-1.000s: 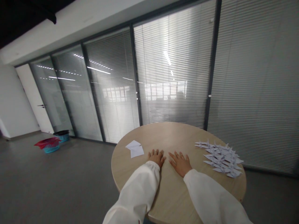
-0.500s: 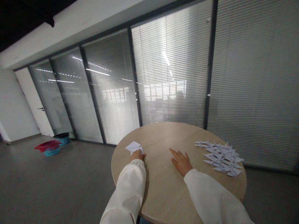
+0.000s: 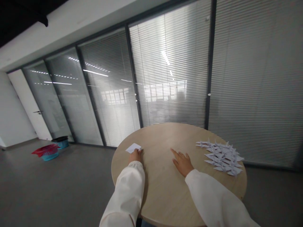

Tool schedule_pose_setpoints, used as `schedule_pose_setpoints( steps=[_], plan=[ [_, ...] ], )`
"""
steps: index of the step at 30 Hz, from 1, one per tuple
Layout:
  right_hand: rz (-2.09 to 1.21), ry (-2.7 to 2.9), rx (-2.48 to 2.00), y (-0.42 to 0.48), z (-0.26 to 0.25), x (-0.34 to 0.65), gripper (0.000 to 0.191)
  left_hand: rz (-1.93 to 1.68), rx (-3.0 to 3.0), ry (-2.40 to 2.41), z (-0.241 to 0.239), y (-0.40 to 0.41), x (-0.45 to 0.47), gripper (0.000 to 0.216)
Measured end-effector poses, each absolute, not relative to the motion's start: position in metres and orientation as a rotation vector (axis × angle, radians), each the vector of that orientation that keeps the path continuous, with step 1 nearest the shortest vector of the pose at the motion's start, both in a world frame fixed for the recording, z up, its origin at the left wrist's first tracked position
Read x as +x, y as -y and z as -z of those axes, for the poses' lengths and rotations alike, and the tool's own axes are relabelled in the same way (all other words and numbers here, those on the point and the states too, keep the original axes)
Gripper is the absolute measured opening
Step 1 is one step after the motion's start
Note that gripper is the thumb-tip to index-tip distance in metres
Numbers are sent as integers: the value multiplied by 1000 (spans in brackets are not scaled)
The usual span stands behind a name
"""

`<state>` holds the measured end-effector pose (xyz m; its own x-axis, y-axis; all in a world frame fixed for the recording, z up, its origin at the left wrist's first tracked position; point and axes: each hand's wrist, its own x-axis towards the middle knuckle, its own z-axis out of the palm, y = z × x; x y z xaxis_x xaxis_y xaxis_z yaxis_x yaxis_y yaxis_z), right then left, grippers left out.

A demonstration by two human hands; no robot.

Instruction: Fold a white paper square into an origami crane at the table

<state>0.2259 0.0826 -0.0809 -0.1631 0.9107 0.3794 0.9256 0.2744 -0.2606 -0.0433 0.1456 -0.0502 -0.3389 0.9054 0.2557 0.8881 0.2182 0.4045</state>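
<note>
Near the left side of the round wooden table, the closed fingers of my left hand [image 3: 135,155] are on the near edge of a small white piece of paper [image 3: 133,147]. The paper looks four-sided and lies almost flat; its near corner is hidden by my fingers. My right hand [image 3: 182,163] rests palm down at mid-table, fingers spread, with nothing in it. Right of that hand, several white folded paper cranes [image 3: 222,157] lie in a cluster, their pointed wings and tails overlapping.
The round table [image 3: 163,195] stands close to a glass partition [image 3: 172,63] with blinds. On the floor at left are a blue basket with a red liner [image 3: 47,152] and another with a black liner [image 3: 61,142]. A white door [image 3: 29,104] is at far left.
The paper at my left hand earlier showed extra flaps around the fingers; now one flat four-sided part shows beyond them. My right hand stays spread on the table. The view has shifted slightly.
</note>
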Motion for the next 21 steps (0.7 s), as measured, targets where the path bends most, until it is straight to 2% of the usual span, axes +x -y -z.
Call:
schedule_pose_setpoints(
  steps=[21],
  plan=[
    [8, 2083, -1673, -80, 78, 225, 56, -893, 1707, -2427, 41, -139, -45, 21]
  ],
)
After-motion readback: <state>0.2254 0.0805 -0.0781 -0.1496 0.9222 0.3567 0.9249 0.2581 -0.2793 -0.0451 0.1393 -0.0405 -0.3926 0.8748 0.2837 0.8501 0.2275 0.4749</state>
